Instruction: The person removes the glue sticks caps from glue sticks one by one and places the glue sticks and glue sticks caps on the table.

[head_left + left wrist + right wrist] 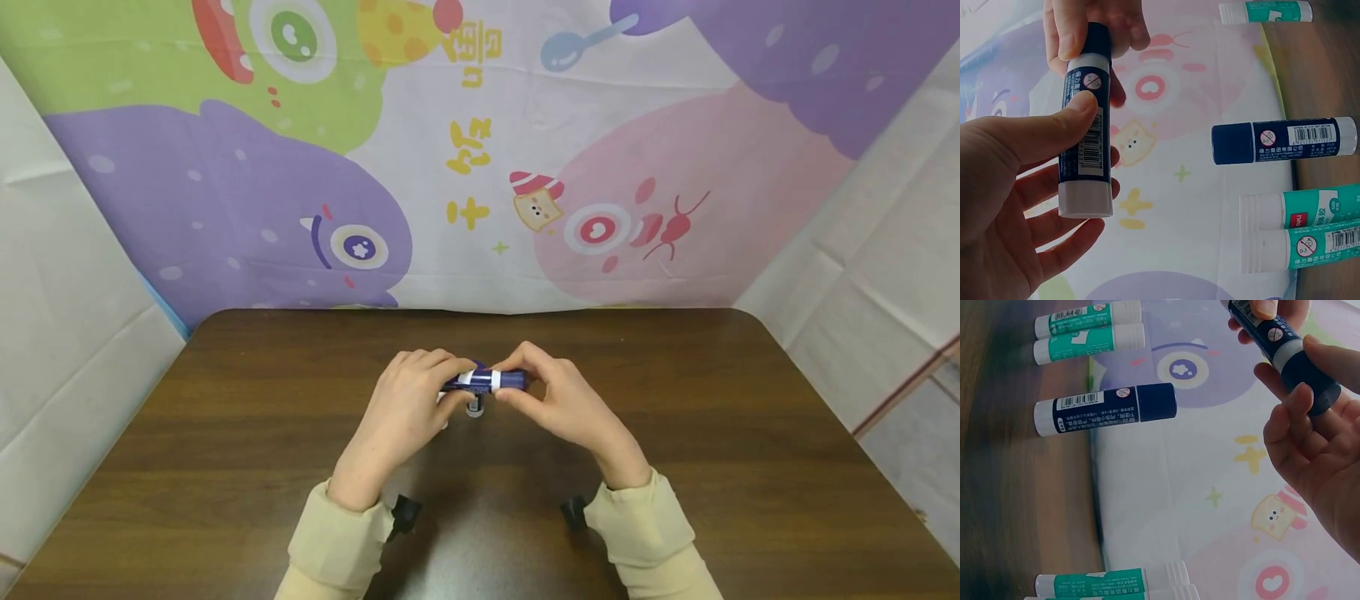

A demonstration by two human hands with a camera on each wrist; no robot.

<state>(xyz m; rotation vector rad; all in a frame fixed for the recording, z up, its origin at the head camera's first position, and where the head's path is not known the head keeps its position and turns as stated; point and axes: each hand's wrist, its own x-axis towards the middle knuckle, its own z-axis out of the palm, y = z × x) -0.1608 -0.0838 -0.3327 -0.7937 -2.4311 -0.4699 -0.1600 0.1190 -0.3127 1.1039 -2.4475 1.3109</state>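
Above mid-tabletop [225,433], with left hand [405,408] clamped on the blue glue stick [486,380] body and right hand [558,400] pinching its dark cap, best to pull straight along the axis, twisting gently, body held steady.

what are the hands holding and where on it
A dark blue glue stick: left hand grips its labelled body, right hand pinches its blue cap end.

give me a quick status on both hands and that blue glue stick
Left hand grips blue glue stick by its body. Right hand pinches its cap end. Stick held above the table. Nothing in the way.
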